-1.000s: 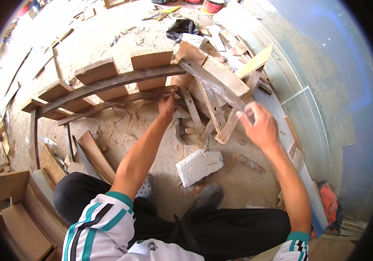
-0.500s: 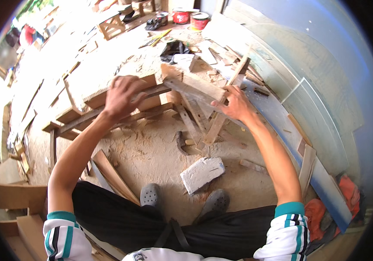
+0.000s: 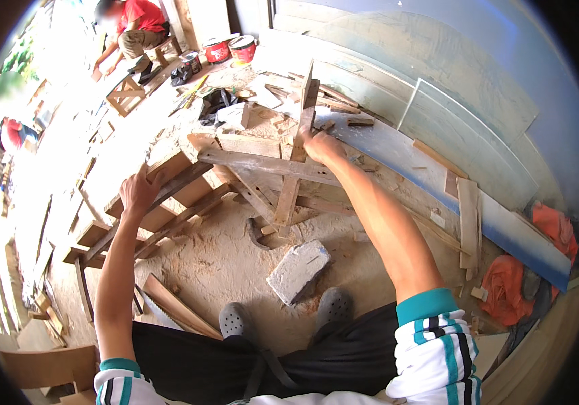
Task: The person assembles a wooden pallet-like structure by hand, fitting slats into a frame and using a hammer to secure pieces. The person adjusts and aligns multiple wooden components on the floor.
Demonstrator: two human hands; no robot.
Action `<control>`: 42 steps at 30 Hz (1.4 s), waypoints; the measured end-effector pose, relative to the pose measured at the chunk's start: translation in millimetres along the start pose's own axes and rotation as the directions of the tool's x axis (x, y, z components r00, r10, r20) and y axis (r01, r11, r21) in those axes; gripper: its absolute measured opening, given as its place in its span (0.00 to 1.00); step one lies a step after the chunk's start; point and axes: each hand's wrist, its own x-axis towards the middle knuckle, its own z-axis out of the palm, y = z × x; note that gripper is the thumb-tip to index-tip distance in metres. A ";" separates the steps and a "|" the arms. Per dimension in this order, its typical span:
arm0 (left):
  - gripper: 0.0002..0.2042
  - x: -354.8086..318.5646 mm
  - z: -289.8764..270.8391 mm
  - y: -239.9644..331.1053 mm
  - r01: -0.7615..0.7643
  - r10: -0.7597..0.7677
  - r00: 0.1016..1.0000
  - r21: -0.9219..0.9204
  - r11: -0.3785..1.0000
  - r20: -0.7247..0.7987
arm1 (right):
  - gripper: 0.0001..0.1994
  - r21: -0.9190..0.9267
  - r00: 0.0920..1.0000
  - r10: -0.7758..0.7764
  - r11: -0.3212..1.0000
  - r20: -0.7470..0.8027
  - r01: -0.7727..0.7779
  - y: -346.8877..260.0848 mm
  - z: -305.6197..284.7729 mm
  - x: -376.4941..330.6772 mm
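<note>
A partly assembled wooden frame [image 3: 262, 160] of slats, rails and crossed legs lies tilted in front of me on the dusty floor. My left hand [image 3: 139, 192] is closed on the edge of a slat [image 3: 169, 167] at its left part. My right hand [image 3: 323, 147] wraps round an upright wooden leg [image 3: 308, 101] at its right part. Under the frame a claw hammer [image 3: 257, 233] rests on the floor, its handle partly hidden. A whitish block [image 3: 299, 271] lies nearer my feet. No tool is visible in either hand.
A handsaw [image 3: 160, 308] lies beside a board at my left foot. Wood offcuts, glass sheets [image 3: 478, 135] and a long blue-white panel [image 3: 505, 233] line the right wall. Red buckets [image 3: 242, 48] stand at the back, near a seated person in red [image 3: 142, 27].
The view has shifted, bringing a seated person into sight. My left hand has closed on a slat, and my right has taken hold of the leg. The frame's right part has turned, raising the leg.
</note>
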 end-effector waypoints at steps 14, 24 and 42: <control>0.28 -3.3 1.5 -21.1 0.003 -0.004 1.000 -0.025 1.000 -0.029 | 0.45 0.095 0.943 -0.160 0.986 0.293 0.138 -37.3 -3.1 -79.2; 0.28 -0.3 -3.6 -21.7 0.021 -0.020 1.000 -0.056 0.998 0.022 | 0.44 0.049 0.926 -0.149 0.989 0.346 0.141 -47.2 -11.5 -83.4; 0.24 -19.3 6.1 -22.2 0.022 -0.024 0.990 -0.015 1.000 -0.142 | 0.26 -0.385 0.939 -0.344 0.868 -0.010 0.314 -86.2 -31.9 -93.8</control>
